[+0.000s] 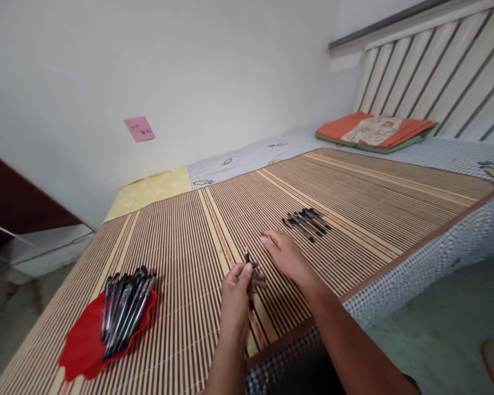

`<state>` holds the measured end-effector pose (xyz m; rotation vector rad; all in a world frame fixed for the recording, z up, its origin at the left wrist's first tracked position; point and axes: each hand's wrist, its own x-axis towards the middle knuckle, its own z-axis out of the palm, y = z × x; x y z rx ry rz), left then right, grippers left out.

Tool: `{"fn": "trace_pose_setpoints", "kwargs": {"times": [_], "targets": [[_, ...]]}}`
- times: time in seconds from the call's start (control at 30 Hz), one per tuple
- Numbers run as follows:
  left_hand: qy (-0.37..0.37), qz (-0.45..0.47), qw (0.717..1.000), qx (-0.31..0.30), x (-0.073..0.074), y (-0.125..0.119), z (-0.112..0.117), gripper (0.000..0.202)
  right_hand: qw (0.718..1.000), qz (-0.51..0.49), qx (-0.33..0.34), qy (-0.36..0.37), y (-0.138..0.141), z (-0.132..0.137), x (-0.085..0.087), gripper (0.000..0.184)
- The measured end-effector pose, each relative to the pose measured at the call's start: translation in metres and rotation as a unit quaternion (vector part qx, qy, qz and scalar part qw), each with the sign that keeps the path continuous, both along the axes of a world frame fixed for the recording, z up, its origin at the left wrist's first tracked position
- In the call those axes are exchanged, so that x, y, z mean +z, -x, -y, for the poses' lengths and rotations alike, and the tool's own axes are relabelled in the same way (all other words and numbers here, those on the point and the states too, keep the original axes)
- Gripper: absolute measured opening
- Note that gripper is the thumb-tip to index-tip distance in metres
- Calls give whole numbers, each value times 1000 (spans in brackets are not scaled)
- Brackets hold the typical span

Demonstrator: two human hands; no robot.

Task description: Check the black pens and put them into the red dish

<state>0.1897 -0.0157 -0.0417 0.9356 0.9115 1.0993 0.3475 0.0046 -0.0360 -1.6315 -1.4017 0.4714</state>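
Near the front of the striped mat, my left hand [239, 280] is closed around an uncapped pen [247, 254], its bare tip pointing up and away. To the right of it, my right hand [285, 253] hovers with thumb and fingers pinched together. A small dark bit shows at those fingertips, too small to name. Just beyond my right hand, several black pens [307, 222] lie side by side in a row. On the left, more capped black pens [127, 307] are heaped on a red scalloped dish [80, 345].
The bamboo mat [181, 263] covers a bed with a checked sheet [448, 247]. A folded orange and green cloth [374, 131] lies at the far right by the slatted headboard [428, 71]. A pink note [139, 129] is stuck to the white wall.
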Motion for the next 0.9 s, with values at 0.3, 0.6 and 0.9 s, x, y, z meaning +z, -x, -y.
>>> {"fn": "trace_pose_setpoints", "kwargs": {"times": [0.3, 0.6, 0.9], "targets": [[107, 125, 986, 20, 10, 3, -1, 45, 925, 326, -136, 140, -55, -20, -48, 42], [120, 131, 984, 27, 6, 4, -3, 38, 969, 215, -77, 96, -37, -16, -34, 4], [116, 127, 985, -11, 2, 7, -4, 37, 996, -65, 45, 47, -9, -12, -25, 19]]}}
